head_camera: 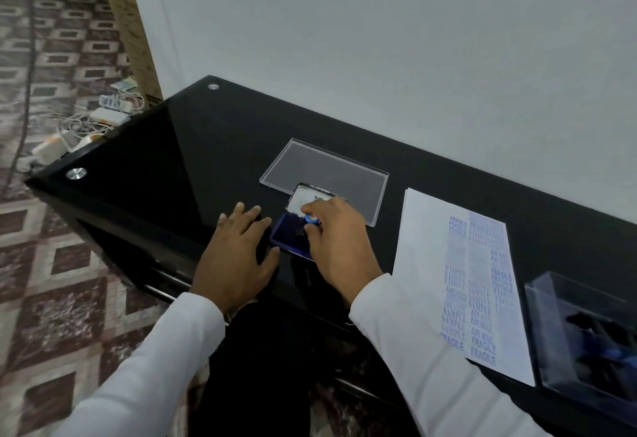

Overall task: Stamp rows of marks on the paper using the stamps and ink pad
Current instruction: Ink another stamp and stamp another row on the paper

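Observation:
An open blue ink pad (pixel 287 234) lies on the black glass table (pixel 155 161), its white-labelled lid (pixel 305 199) folded back. My right hand (pixel 339 247) grips a small stamp with a blue round top (pixel 311 219) and holds it down on the pad. My left hand (pixel 238 254) rests flat on the table just left of the pad, fingers spread. To the right lies a white paper (pixel 434 264) carrying several rows of blue marks such as FRAGILE, SAMPLE and AIR MAIL.
A clear flat plastic lid (pixel 327 168) lies behind the ink pad. A clear box (pixel 586 330) with dark and blue stamps stands at the table's right end. A white wall runs behind the table. Cables and power strips (pixel 93 123) lie on the patterned floor at left.

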Tool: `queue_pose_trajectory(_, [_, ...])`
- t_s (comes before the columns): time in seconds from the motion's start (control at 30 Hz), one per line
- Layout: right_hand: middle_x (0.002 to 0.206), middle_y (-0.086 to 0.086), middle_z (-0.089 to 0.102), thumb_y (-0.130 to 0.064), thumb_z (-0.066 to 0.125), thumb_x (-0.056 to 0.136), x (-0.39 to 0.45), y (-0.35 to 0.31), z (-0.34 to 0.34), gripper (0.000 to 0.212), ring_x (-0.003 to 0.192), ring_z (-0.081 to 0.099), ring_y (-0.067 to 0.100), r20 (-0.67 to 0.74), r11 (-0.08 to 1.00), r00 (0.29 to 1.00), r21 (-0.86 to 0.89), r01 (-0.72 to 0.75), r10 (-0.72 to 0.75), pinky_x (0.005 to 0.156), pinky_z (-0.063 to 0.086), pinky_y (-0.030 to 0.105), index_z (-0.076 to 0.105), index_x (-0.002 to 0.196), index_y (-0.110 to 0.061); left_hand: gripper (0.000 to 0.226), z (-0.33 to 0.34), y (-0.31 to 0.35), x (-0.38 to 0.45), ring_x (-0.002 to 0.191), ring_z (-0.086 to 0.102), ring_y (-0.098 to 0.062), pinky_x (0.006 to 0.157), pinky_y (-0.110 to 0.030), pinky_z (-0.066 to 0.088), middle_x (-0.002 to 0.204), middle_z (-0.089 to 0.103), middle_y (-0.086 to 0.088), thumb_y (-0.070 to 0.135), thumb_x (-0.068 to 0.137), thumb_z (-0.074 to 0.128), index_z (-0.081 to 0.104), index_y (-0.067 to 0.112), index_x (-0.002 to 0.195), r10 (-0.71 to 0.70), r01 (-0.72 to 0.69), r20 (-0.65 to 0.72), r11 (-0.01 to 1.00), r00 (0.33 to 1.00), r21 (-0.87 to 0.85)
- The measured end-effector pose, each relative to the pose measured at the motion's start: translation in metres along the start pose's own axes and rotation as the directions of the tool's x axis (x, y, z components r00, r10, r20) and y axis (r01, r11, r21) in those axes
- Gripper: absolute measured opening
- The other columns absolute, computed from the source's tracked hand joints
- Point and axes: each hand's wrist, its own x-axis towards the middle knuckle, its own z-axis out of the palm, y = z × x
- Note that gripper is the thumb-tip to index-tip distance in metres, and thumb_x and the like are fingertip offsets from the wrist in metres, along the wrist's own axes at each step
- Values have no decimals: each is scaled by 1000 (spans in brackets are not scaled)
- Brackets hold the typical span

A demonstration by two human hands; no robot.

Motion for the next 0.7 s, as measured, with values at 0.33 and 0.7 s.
queue_pose_trajectory(0.33, [126, 6, 59, -11, 58, 97, 9, 5, 8, 31, 115, 56, 20, 18, 999, 999, -27, 29, -28, 87, 36, 14, 65, 127, -16, 65, 9, -6, 0, 148, 31, -25, 123, -45, 14, 153, 47, -4, 54, 88, 36, 58, 20, 140, 19, -18, -13, 997, 1000, 71])
queue_pose_trajectory(0.7, [131, 8, 58, -14, 59, 97, 14, 5, 5, 35, 119, 57, 22, 90, 996, 996, -78, 32, -25, 101, 43, 27, 61, 133, -15, 68, 14, -6, -1, 149, 28, -23, 123, -43, 10, 155, 44, -1, 59, 89, 29, 54, 24, 142, 4, -3, -9, 992, 1000, 130])
